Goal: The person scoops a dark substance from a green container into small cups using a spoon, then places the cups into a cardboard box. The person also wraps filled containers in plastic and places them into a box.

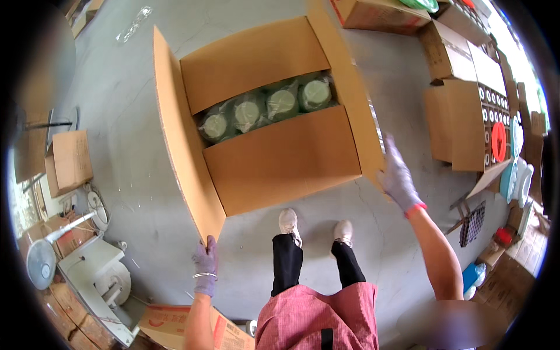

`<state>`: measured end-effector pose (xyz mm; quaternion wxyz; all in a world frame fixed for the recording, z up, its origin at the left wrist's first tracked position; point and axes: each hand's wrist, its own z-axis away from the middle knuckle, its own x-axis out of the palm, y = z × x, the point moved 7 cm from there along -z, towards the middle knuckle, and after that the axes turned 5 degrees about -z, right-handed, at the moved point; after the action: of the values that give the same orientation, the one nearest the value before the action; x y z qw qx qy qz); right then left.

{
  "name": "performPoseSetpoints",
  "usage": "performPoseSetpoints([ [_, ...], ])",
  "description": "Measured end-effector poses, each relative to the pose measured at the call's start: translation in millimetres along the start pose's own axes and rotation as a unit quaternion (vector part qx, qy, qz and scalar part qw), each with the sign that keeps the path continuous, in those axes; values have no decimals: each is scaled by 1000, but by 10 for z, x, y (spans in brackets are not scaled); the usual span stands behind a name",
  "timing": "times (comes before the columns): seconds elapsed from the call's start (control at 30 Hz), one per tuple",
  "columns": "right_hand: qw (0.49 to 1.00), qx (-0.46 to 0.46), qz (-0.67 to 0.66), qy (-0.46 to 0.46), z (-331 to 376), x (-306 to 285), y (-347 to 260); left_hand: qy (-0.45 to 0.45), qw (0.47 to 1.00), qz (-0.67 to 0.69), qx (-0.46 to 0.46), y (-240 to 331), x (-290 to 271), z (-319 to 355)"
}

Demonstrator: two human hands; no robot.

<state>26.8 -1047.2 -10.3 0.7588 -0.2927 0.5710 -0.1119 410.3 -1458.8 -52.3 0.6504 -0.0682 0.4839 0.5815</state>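
grey concrete floor (140,175) | stacked cardboard boxes (461,116) right | daylight

Matt brown cardboard box (274,157), glossy plastic-wrapped jars (265,108), knitted cloth gloves on hands, rough grey concrete floor (134,169)

Box (280,157): plain tan cardboard, flaps the same. Jars (265,108) inside: green, pale cream-green lids, under clear wrap. Left hand (205,263) and right hand (398,175): grey-lilac gloves, the right with a red cuff. Floor (134,192): grey concrete. Shoes (315,226): white. Trousers (315,262): black. Apron (318,318): pink-red fine check. Cloth (472,224) at right: dark check. Disc (499,142): orange-red.
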Motion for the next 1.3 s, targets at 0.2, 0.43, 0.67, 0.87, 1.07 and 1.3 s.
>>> performPoseSetpoints([
  [0.2, 998, 46, -13, -30, 83, 313, -46, -72, 977, 183, -76, 263, 28, -98],
  [0.43, 990, 85, -104, -40, 790, -251, 812, -38, 982, 176, -54, -49, -134, -91],
  [0.67, 890, 337, -305, 0, 3237, -228, 2100, -206, 978, 8, -26, -97, -299, -589],
  [0.87, 654, 610, -427, 132, 5734, 464, 2619, -124, 987, -89, -42, 980, -413, -1746],
  [1.07, 680, 594, -101, 418, 6284, 1705, 3401, 208, 921, -140, 297, 1657, 122, -3624],
  [1.3, 387, 476, -696, 373, 4687, 3257, 3758, 37, 979, -18, 201, 919, 1948, -3986],
])
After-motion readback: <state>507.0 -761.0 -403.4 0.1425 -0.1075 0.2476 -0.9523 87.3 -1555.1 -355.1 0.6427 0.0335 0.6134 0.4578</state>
